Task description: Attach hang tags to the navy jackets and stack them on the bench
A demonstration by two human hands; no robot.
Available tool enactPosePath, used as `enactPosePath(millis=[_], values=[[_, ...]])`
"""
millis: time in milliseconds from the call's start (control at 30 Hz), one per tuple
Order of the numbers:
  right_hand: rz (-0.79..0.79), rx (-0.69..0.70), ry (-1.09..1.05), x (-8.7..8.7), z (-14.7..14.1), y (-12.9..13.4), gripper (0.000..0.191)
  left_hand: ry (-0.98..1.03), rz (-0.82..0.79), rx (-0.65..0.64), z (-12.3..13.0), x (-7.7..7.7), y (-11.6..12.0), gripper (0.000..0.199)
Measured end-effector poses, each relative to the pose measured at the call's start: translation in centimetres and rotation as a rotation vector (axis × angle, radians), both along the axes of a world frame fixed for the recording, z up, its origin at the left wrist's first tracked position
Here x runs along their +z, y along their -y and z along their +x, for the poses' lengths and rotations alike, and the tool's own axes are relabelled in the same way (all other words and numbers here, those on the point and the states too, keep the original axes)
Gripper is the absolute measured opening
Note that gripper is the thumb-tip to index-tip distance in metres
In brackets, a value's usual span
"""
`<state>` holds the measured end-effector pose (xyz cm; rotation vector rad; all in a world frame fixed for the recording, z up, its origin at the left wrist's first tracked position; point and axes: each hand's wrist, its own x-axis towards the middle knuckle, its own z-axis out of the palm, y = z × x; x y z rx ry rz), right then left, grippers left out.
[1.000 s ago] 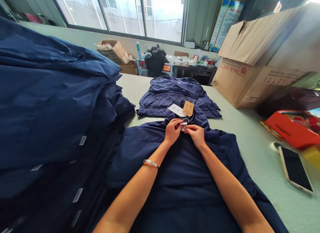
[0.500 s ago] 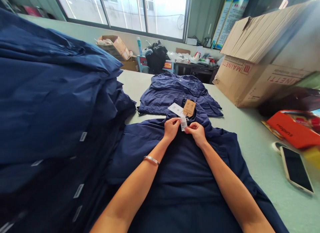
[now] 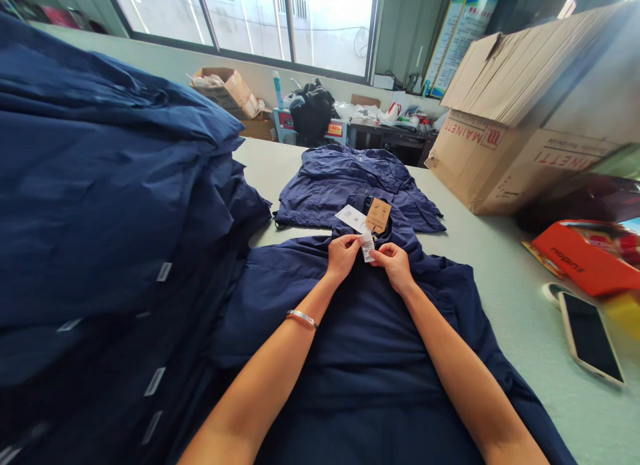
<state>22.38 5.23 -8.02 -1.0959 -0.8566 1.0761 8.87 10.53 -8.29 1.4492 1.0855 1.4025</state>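
A small white care label [image 3: 367, 246] with printed lines is pinched between both hands at the collar of a navy jacket [image 3: 345, 338]. My left hand [image 3: 344, 257] grips the label's upper left edge between thumb and fingertips. On its lower right edge, my right hand [image 3: 393, 264] is closed in a similar pinch. Just beyond the fingers lie a white paper tag [image 3: 351, 218] and a brown hang tag [image 3: 379, 215] near the neckline. The jacket is spread on the table, its collar pointing away from me.
Stacked navy garments [image 3: 115, 205] rise on the left, and another navy garment [image 3: 357, 165] lies beyond the jacket. To the right are a large cardboard box [image 3: 500, 152], an orange box [image 3: 583, 258], a tape roll [image 3: 553, 292] and a phone [image 3: 593, 335] on the pale green table [image 3: 530, 358].
The label has turned slightly in my fingers and shows a different printed face. Both hands stay almost in place, still pinching it.
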Motion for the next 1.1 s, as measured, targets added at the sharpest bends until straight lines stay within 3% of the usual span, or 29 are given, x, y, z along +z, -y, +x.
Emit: enactPosePath(millis=[167, 333, 500, 767, 1100], values=[[-0.011, -0.022, -0.105, -0.1, 0.3, -0.4, 0.051, -0.045, 0.019, -0.087, -0.3, 0.0, 0.2, 0.017], [-0.027, -0.027, -0.171, 0.0, 0.5, -0.6, 0.052, -0.139, 0.080, -0.134, -0.4, 0.6, 0.7, 0.037], [-0.029, -0.018, -0.178, 0.0, 0.6, -0.6, 0.053, -0.134, 0.090, -0.127, -0.2, 0.8, 0.9, 0.025], [-0.026, -0.002, -0.153, -0.1, 0.5, -0.6, 0.052, 0.034, -0.123, -0.092, -0.4, 0.7, 0.5, 0.036], [-0.042, 0.007, -0.162, 0.0, 0.6, -0.6, 0.052, 0.081, -0.150, -0.115, -0.3, 0.9, 0.5, 0.040]])
